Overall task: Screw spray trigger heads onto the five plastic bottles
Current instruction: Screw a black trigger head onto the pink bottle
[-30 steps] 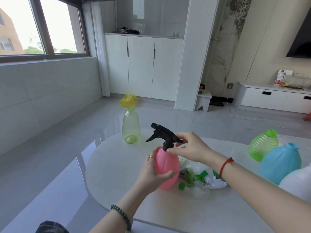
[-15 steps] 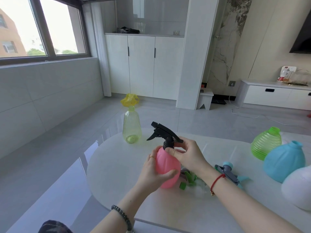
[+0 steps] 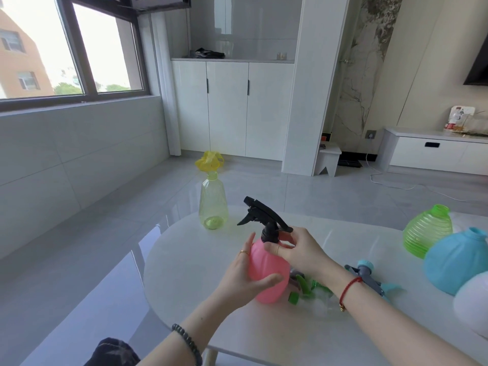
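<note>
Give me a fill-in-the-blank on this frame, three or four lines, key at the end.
1. The left hand holds the body of the ____ bottle.
2. The right hand pinches the collar of the ____ trigger head seated on that bottle's neck.
3. The yellow-green bottle at the far edge of the table wears a ____ cap.
4. The ribbed green bottle has ____ trigger head on its neck.

Missing words: pink; black; yellow; no
</note>
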### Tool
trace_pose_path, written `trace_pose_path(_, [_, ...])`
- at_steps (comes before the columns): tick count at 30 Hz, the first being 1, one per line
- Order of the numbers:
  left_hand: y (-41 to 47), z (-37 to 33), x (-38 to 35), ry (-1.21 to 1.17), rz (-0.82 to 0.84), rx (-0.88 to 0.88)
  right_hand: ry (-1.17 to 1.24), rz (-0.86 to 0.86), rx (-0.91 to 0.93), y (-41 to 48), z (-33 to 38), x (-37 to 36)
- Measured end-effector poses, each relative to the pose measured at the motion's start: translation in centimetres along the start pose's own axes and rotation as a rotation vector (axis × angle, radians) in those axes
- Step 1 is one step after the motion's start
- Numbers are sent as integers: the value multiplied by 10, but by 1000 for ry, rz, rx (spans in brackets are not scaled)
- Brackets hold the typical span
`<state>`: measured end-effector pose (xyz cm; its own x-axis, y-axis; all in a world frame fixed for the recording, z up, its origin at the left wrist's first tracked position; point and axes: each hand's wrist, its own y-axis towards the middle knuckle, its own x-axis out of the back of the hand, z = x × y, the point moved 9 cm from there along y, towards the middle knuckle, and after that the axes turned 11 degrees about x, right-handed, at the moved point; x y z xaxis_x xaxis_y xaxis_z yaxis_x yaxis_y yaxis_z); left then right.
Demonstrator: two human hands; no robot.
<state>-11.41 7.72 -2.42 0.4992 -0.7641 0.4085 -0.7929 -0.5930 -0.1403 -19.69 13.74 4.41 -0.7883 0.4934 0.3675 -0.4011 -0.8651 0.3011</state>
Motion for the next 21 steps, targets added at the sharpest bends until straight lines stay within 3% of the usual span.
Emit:
trace_pose_path(2, [-2, 2, 4, 4, 77, -2, -4, -14, 23, 2, 5, 3])
trace_pose_path(4, [-2, -4, 21, 0, 50, -33, -1, -79, 50, 9, 14, 13])
trace_pose_path(9, [35, -18, 113, -101, -346, -83, -18, -227, 79, 51, 27, 42])
trace_pose_path(12, [69, -16, 154, -81, -480, -20, -67, -293, 75, 79, 21, 50])
trace_pose_path(21, [142, 13, 165, 53, -460, 152, -155, -351, 28, 151, -15, 35])
